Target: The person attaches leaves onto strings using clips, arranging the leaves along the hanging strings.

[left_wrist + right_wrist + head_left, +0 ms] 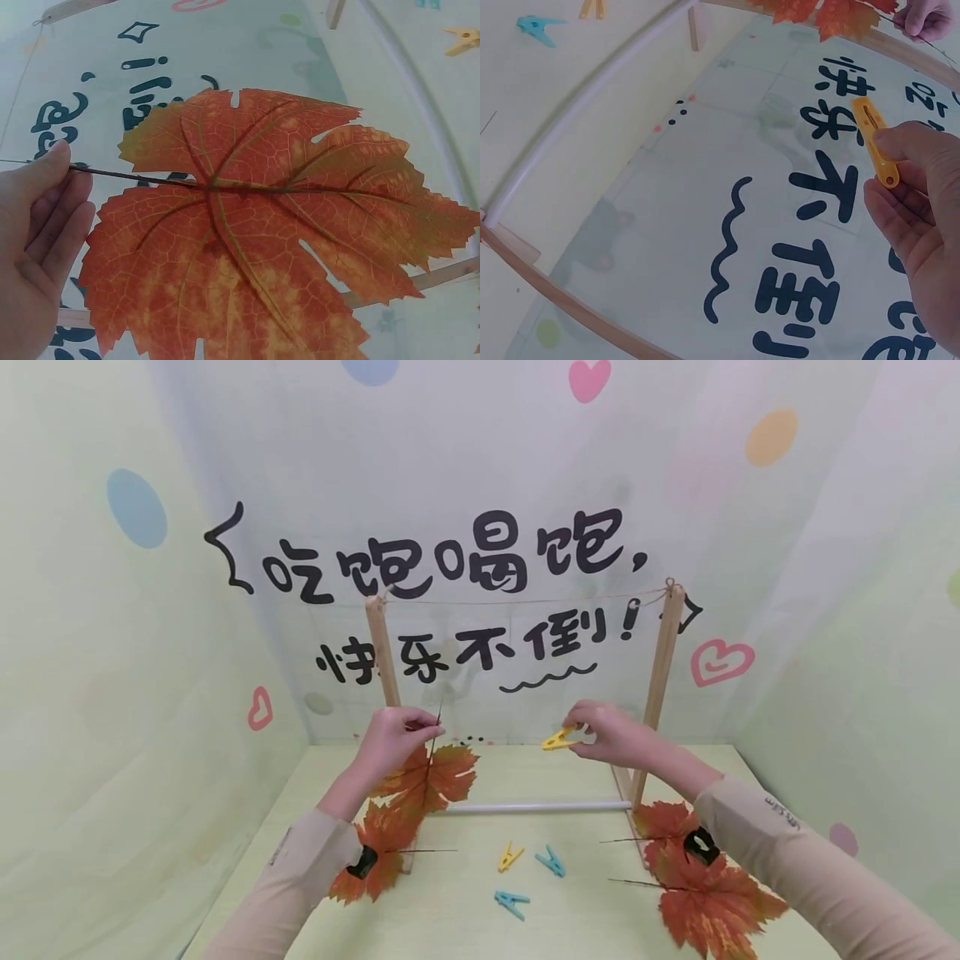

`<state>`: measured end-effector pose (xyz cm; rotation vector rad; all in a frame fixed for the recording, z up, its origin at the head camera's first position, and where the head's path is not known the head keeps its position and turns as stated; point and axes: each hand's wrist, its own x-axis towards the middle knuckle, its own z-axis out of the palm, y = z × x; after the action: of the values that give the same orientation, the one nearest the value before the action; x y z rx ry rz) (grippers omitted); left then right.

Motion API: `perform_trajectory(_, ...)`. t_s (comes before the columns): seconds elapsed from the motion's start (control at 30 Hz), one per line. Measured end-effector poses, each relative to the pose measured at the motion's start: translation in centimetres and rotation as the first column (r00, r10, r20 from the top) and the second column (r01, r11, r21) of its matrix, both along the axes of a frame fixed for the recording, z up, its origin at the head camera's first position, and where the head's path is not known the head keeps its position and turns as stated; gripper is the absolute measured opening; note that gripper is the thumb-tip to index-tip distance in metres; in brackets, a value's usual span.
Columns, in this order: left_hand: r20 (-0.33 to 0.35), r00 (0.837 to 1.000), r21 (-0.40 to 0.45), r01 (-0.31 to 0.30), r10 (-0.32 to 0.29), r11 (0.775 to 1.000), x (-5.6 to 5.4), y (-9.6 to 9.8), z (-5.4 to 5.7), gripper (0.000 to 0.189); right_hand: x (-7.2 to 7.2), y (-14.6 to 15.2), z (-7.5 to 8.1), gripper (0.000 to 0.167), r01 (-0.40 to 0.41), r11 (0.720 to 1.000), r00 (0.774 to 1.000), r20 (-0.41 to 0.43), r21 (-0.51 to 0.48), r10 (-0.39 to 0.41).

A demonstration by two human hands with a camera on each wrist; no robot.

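My left hand (396,735) pinches the dark stem of an orange-red artificial maple leaf (255,202), whose blade hangs below the fingers in the head view. Between thumb and fingers my right hand (611,737) holds a yellow clothespin (875,142), raised off the table and pointing left. Both hands are in front of a wooden frame, below the thin string (517,602) tied between its two posts. Nothing hangs on that string.
A yellow clothespin (510,857) and two blue clothespins (551,861) lie on the table. Another leaf (375,860) lies at the left, and two leaves (712,902) at the right. A white rod (532,807) joins the wooden posts (660,685) low down.
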<state>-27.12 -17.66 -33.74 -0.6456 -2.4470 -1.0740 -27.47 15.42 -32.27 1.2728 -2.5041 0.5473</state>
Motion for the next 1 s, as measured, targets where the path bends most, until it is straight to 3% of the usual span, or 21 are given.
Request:
perform_trajectory(0.13, -0.093, 0.995, 0.038, -0.016, 0.019, 0.999, -0.7, 0.3, 1.7, 0.009, 0.1, 0.0, 1.2, 0.019, -0.009, 1.0, 1.0, -0.017, -0.009, 0.009)
perform_trajectory(0.3, -0.211, 0.976, 0.068, -0.033, 0.046, 0.997, -1.7, 0.7, 3.8, 0.009, 0.0, -0.1, 2.2, 0.018, -0.028, 0.999, 0.998, -0.049, -0.018, 0.028)
perform_trajectory(0.43, -0.256, 0.963, 0.081, -0.068, 0.087, 0.994, -2.4, 0.9, 5.1, 0.009, -0.1, -0.1, 2.8, 0.019, -0.046, 0.998, 0.997, -0.071, -0.031, 0.044)
perform_trajectory(0.67, -0.201, 0.967, 0.136, -0.132, 0.158, 0.982, -3.2, 1.1, 6.6, 0.012, 0.1, -0.4, 4.0, 0.021, -0.044, 0.999, 0.996, -0.085, -0.032, 0.041)
perform_trajectory(0.87, -0.119, 0.98, 0.218, -0.132, 0.16, 0.967, -3.9, 0.8, 7.1, 0.017, 0.1, -0.8, 5.3, 0.024, -0.052, 0.998, 0.994, -0.101, -0.039, 0.048)
perform_trajectory(1.0, -0.083, 0.98, 0.256, -0.154, 0.18, 0.954, -4.2, 0.7, 7.5, 0.018, 0.0, -1.2, 6.1, 0.025, -0.077, 0.995, 0.989, -0.13, -0.066, 0.068)
